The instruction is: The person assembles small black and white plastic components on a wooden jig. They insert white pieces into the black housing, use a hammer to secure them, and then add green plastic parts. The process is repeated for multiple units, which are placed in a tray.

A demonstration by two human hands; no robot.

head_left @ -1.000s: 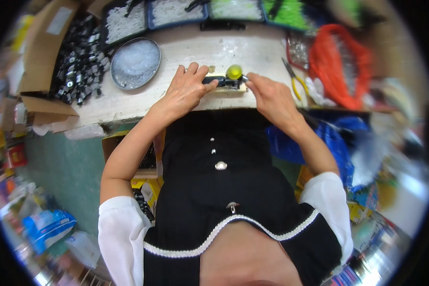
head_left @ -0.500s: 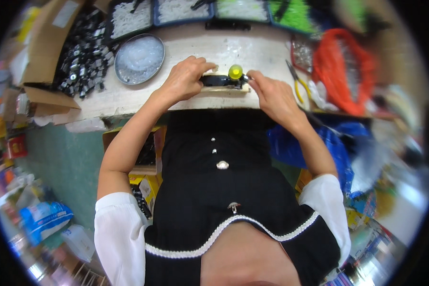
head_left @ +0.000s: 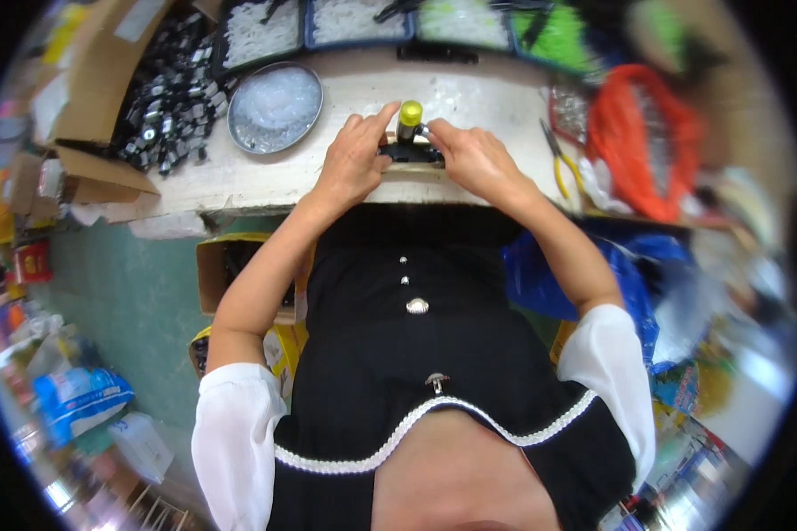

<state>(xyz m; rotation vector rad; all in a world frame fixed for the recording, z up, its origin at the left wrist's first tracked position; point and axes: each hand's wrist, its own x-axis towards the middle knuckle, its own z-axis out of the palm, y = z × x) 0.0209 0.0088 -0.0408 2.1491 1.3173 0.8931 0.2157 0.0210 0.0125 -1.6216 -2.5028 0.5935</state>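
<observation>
Fingers [head_left: 381, 118] of the left hand [head_left: 352, 159] hold the black device [head_left: 405, 154], probably steadying it near the desk [head_left: 266, 195] edge, while the right hand [head_left: 480, 164] pinches a silvery piece [head_left: 423, 130] beside the upright yellow-topped post [head_left: 410, 114].

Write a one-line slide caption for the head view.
Left hand and right hand flank a yellow-knobbed black device on a white workbench, yellow-handled pliers lying to the right.

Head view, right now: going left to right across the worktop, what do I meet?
Pile of black and silver parts, round metal dish, left hand, yellow knob, right hand, pliers, red bag.
</observation>
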